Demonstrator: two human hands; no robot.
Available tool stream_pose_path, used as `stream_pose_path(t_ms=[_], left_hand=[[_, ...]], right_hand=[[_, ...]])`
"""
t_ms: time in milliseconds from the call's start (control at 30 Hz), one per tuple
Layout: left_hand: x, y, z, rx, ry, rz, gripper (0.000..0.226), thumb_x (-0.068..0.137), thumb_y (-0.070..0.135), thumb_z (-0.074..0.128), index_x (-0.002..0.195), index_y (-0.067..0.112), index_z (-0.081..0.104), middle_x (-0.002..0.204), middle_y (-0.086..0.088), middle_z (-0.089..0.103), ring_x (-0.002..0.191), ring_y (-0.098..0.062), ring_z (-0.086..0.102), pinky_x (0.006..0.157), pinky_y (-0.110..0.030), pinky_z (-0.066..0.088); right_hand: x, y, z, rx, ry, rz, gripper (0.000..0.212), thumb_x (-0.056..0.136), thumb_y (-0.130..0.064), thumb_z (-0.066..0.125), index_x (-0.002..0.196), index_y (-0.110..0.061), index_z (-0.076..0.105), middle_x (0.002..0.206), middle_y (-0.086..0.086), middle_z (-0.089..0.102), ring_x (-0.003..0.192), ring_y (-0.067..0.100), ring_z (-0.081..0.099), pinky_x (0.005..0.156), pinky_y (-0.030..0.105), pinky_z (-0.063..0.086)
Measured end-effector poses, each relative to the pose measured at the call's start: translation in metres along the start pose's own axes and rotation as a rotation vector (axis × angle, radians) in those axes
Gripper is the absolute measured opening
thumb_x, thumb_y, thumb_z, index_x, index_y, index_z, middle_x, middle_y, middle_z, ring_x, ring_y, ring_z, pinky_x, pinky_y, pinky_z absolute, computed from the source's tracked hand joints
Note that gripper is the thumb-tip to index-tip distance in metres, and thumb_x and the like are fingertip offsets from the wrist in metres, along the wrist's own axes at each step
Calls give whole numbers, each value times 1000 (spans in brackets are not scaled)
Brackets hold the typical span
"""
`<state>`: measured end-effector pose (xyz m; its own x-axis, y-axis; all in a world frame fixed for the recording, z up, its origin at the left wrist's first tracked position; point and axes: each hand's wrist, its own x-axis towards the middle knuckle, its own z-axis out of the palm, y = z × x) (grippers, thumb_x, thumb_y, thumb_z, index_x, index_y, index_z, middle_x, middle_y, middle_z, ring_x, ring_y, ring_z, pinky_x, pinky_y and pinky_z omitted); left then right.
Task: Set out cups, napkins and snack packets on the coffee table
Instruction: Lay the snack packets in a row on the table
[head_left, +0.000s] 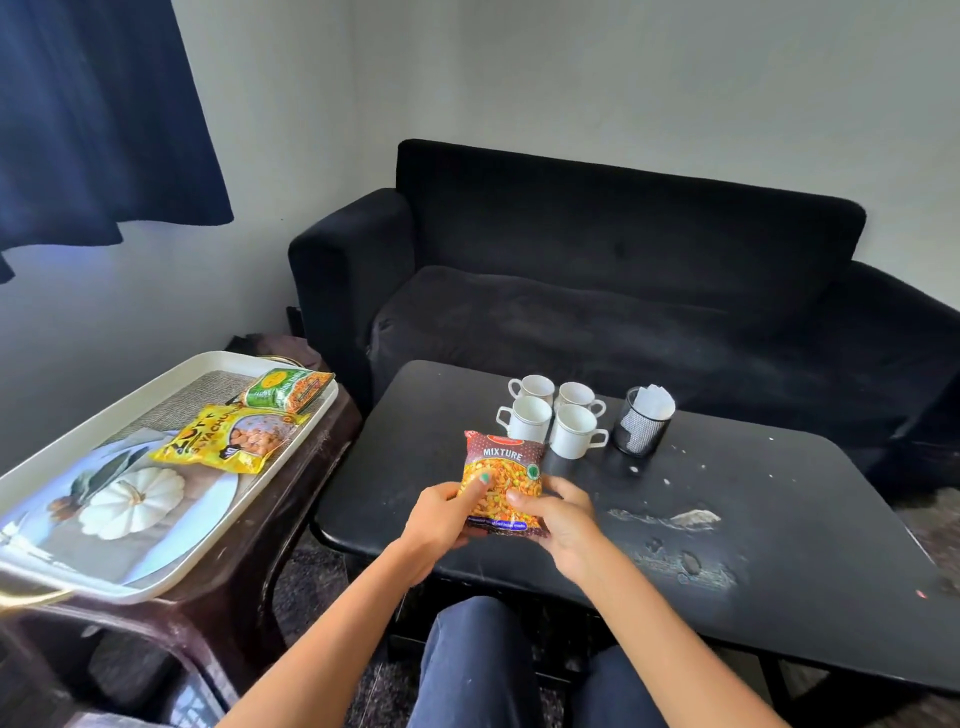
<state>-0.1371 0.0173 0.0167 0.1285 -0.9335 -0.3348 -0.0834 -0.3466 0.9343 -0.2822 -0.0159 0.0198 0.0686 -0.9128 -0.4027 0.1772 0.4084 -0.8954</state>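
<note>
Both the left hand (441, 512) and the right hand (558, 512) grip the packet (503, 470) (labelled "MIXTURE") just above the table (753, 467), near the four cups (550, 418).

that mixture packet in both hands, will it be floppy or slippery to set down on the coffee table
Probably floppy: the Mixture packet is a thin film pouch, and its lower part creases where the left hand and right hand grip it. Its glossy print suggests it is a little slippery. It looks light and loosely filled, so it would likely lie flat on the coffee table rather than stand.
</note>
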Motion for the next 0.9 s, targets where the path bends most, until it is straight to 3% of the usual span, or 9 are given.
stream_pose_path(t_ms=[133,267,333,400,500,567,667,767,900], left_hand=[[1,-6,4,148,-36,-20,23,93,38,55,102,20,64,91,3,72,73,-10,66,66,-23,47],[1,-14,4,330,-60,-9,36,91,27,57,121,7,56,102,-1,63,86,-14,56,84,-33,43],[-1,-16,3,432,-99,-39,51,93,28,56,137,8,44,132,-2,55,109,-15,52,92,-23,36],[-2,-17,3,527,-133,-9,49,93,29,55,138,11,43,142,-4,49,110,-14,50,89,-19,35],[0,-22,4,756,-160,37,57,91,35,53,143,18,36,152,-7,33,136,-24,37,110,-34,32],[0,-25,6,941,-139,37,64,90,42,52,146,22,28,156,-4,20,139,-27,29,111,-44,31],[-1,-26,12,1076,-132,82,61,90,44,50,144,24,29,154,0,21,137,-26,30,107,-46,34],[-2,-27,18,1165,-189,107,58,92,43,46,143,21,32,154,-1,23,138,-25,29,107,-46,32],[-1,-29,18,1247,-201,146,58,94,42,41,147,22,27,159,-1,15,143,-24,22,108,-48,29]], right_hand=[[9,19,-4,-2,87,20,46,77,10,68,120,0,56,90,10,69,78,23,66,67,33,54],[19,38,-7,-77,88,65,59,82,13,60,133,-11,43,97,5,65,87,19,62,73,31,51],[22,50,-9,-199,73,84,66,82,11,61,136,-17,36,111,4,61,98,20,59,82,32,48],[21,63,-10,-377,110,23,66,81,5,62,137,-14,35,125,5,54,109,21,55,91,33,46],[10,80,-8,-767,250,-248,66,79,-8,66,136,-15,35,140,8,32,128,25,39,102,34,37],[0,91,-9,-1045,204,-400,72,84,-19,62,145,-19,24,154,10,11,139,26,24,108,36,30],[-3,100,-11,-1387,65,-483,65,94,-33,42,149,-36,7,159,-4,-15,146,18,2,116,36,13],[1,100,-12,-1448,-2,-411,63,95,-34,36,148,-43,2,159,-6,-16,147,18,-7,117,41,6],[7,98,-14,-1483,-38,-380,69,94,-34,37,148,-41,-6,159,-5,-18,147,21,-3,115,46,11]])
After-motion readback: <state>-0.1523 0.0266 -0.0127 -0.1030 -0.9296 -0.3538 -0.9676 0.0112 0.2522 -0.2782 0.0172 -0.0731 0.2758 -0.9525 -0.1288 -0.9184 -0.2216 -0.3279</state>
